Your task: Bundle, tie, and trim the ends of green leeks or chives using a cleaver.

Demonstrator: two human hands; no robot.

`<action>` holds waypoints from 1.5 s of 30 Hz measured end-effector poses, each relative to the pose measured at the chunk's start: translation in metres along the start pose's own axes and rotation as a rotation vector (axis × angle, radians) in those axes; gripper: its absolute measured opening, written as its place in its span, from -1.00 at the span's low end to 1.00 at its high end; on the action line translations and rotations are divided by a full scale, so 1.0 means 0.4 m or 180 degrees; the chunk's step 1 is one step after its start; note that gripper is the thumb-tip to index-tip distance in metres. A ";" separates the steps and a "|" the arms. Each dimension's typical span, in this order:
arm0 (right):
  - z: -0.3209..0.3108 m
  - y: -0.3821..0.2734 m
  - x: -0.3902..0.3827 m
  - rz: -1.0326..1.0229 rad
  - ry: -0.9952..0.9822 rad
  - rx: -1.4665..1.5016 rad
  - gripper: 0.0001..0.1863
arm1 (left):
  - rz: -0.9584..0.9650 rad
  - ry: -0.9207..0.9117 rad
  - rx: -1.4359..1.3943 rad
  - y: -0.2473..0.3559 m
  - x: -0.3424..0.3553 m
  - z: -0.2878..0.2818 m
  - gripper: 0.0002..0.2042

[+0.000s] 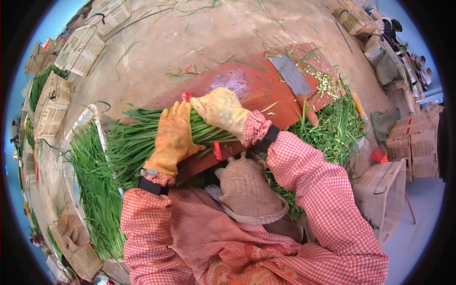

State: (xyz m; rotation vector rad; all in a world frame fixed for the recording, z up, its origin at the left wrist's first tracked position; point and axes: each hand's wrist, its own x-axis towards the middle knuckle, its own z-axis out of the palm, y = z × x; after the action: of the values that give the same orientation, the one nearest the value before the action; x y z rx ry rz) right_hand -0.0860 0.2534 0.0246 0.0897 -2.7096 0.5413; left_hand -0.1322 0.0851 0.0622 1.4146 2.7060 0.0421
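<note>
Across the near-left part of the red board [256, 88], my left hand [176, 135], in an orange-yellow glove, is clasping a bundle of long green leaves [137, 135] from above, its fingers lying over the top and its thumb pointing toward four o'clock. Close by at two o'clock from it, my right hand [221, 109], in a paler glove, is resting on the same bundle with its fingers bending down toward the far side; their tips are hiding from view, so I cannot tell whether they are gripping anything. The loose leaf ends are fanning out toward nine o'clock, while the paler stalks are showing below my right palm. One bit of red tape [186, 96] is sitting by my right fingers, and a red strip [217, 151] is standing at the bundle's near side, toward five o'clock. Farther along the board, at two o'clock, a cleaver [289, 72] is lying with its wooden handle pointing toward me, and pale chopped pieces [327, 84] are scattering just beyond it. At three o'clock a heap of green trimmings [332, 130] is lying beside the board. At eight o'clock more long green leaves [92, 190] are filling a white-rimmed container [98, 124], and at ten o'clock pale plastic crates [80, 50] are standing on the floor [156, 52].
</note>
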 end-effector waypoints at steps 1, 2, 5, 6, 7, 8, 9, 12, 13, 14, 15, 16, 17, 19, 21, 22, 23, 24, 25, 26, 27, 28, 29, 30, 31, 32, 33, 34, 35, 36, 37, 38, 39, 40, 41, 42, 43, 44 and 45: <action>-0.004 0.007 0.006 0.0085 -0.0269 -0.0194 -0.70 | 0.0031 -0.0011 -0.0023 0.003 0.011 -0.005 0.10; -0.015 0.019 0.008 0.0109 -0.0483 -0.0173 -0.73 | 0.0018 -0.0183 -0.0300 0.005 0.024 -0.014 0.06; -0.087 0.015 -0.028 -0.0869 0.1575 0.0112 -0.72 | 0.0121 -0.0046 -0.0636 -0.002 0.020 0.002 -0.02; -0.133 -0.038 -0.064 -0.0648 0.1603 0.0352 -0.74 | 0.0041 0.0093 -0.0543 -0.026 -0.011 -0.004 -0.04; -0.142 -0.051 -0.128 -0.0568 0.1366 0.0004 -0.76 | 0.0038 0.0237 -0.0487 -0.032 -0.022 -0.003 -0.05; -0.150 -0.059 -0.198 -0.0450 0.1122 -0.0400 -0.78 | 0.0078 0.0253 -0.0503 -0.022 -0.018 -0.007 -0.05; -0.164 -0.086 -0.265 0.1434 0.0001 0.1716 -0.79 | 0.0006 0.0146 -0.0553 -0.005 -0.006 -0.017 -0.06; -0.065 -0.107 -0.363 0.0826 0.0216 0.0731 -0.78 | 0.0020 -0.0015 -0.0771 0.020 0.023 -0.007 -0.07; -0.045 -0.122 -0.342 0.0751 0.0342 0.0264 -0.72 | -0.0029 -0.0060 -0.0922 0.014 0.015 -0.010 -0.07; -0.046 -0.119 -0.325 0.0754 0.0364 0.0267 -0.72 | -0.0090 0.0100 -0.0827 0.015 0.003 -0.014 -0.09; -0.083 -0.124 -0.279 0.1442 -0.0514 0.1573 -0.70 | -0.0093 0.0108 -0.0822 0.010 -0.007 -0.015 -0.09; -0.104 -0.124 -0.252 0.2109 -0.1396 0.2878 -0.68 | -0.0167 0.0022 -0.0893 0.008 -0.005 -0.017 -0.11; -0.094 -0.123 -0.246 0.2114 -0.1367 0.2881 -0.68 | -0.0240 -0.0066 -0.0963 0.008 -0.004 -0.019 -0.13; -0.086 -0.117 -0.240 0.2757 -0.1560 0.3539 -0.68 | -0.0145 -0.0016 -0.0946 0.020 0.002 -0.011 -0.16; -0.084 -0.120 -0.246 0.2831 -0.1488 0.3513 -0.69 | -0.0087 0.0139 -0.0952 0.021 0.011 0.005 -0.17; -0.073 -0.120 -0.250 0.2760 -0.1119 0.3817 -0.71 | 0.0083 0.0272 -0.0929 0.021 0.014 0.005 -0.26; -0.058 -0.118 -0.254 0.2678 -0.0740 0.4107 -0.73 | 0.0124 0.0250 -0.0921 0.015 0.012 0.008 -0.26; -0.029 -0.113 -0.248 0.2330 -0.0462 0.3998 -0.76 | 0.0213 0.0364 -0.0789 -0.005 -0.009 0.008 -0.19; -0.085 -0.115 -0.220 0.2146 -0.0479 0.3332 -0.73 | 0.0331 0.0481 -0.0678 -0.009 -0.015 0.001 -0.13; -0.075 -0.093 -0.212 0.1917 -0.0469 0.3379 -0.71 | 0.0226 -0.0062 -0.0843 -0.019 -0.010 -0.013 -0.02; -0.073 -0.072 -0.200 0.1683 -0.0446 0.3411 -0.69 | 0.0232 -0.0069 -0.0829 -0.026 -0.001 -0.014 -0.02; -0.081 -0.064 -0.183 0.2213 -0.0717 0.3687 -0.70 | 0.0349 -0.0231 -0.0983 -0.034 0.005 -0.013 0.06; -0.076 -0.048 -0.182 0.2106 -0.0741 0.3880 -0.70 | 0.0457 -0.0393 -0.1137 -0.041 0.009 -0.014 0.13; -0.086 -0.047 -0.179 0.2211 -0.0802 0.3832 -0.70 | 0.0503 -0.0453 -0.1272 -0.043 0.011 -0.019 0.20; -0.099 -0.052 -0.172 0.2312 -0.0868 0.3784 -0.71 | 0.0474 -0.0458 -0.1254 -0.046 0.008 -0.025 0.20; -0.103 -0.057 -0.162 0.2288 -0.0888 0.3810 -0.71 | 0.0417 -0.0522 -0.1243 -0.049 0.003 -0.032 0.22; -0.110 -0.054 -0.159 0.2345 -0.0955 0.3599 -0.71 | 0.0405 -0.0594 -0.1255 -0.044 0.006 -0.030 0.24; -0.114 -0.052 -0.158 0.2400 -0.1022 0.3386 -0.71 | 0.0415 -0.0604 -0.1260 -0.041 0.005 -0.022 0.24; -0.117 -0.049 -0.157 0.2415 -0.1019 0.3384 -0.71 | 0.0463 -0.0496 -0.1113 -0.037 0.003 -0.010 0.26; -0.120 -0.054 -0.151 0.2397 -0.1027 0.3348 -0.70 | 0.0483 -0.0383 -0.0946 -0.035 -0.005 -0.012 0.28; -0.120 -0.058 -0.146 0.2380 -0.1036 0.3309 -0.69 | 0.0466 -0.0385 -0.0934 -0.027 -0.014 -0.013 0.28; -0.111 -0.061 -0.146 0.2366 -0.1045 0.3320 -0.69 | 0.0387 -0.0160 -0.0881 -0.013 -0.023 -0.011 0.27; -0.098 -0.059 -0.153 0.2373 -0.0919 0.3132 -0.68 | 0.0337 0.0066 -0.0849 0.002 -0.022 -0.001 0.26; -0.088 -0.058 -0.160 0.2379 -0.0795 0.2940 -0.67 | 0.0357 0.0333 -0.0875 0.007 -0.018 0.031 0.18; -0.082 -0.064 -0.177 0.2396 -0.0789 0.2918 -0.67 | 0.0374 0.0337 -0.0895 0.013 -0.013 0.046 0.18; -0.082 -0.098 -0.193 0.2012 -0.0627 0.2331 -0.69 | 0.0266 0.0401 -0.0811 0.011 -0.024 0.046 0.12; -0.082 -0.129 -0.206 0.1602 -0.0457 0.1738 -0.71 | 0.0150 0.0486 -0.0726 0.009 -0.030 0.038 0.05; -0.080 -0.154 -0.225 0.0716 -0.0451 0.0979 -0.76 | 0.0035 0.0598 -0.0763 0.007 -0.036 0.025 -0.06; -0.073 -0.181 -0.248 -0.0157 -0.0424 0.0210 -0.79 | -0.0010 0.0622 -0.0753 -0.003 -0.042 0.020 -0.06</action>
State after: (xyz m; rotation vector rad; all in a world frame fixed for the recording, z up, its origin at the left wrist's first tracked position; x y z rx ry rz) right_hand 0.0258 0.1966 0.0384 0.2168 -2.8098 0.6308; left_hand -0.1229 0.0704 0.0553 1.4013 2.7386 0.5079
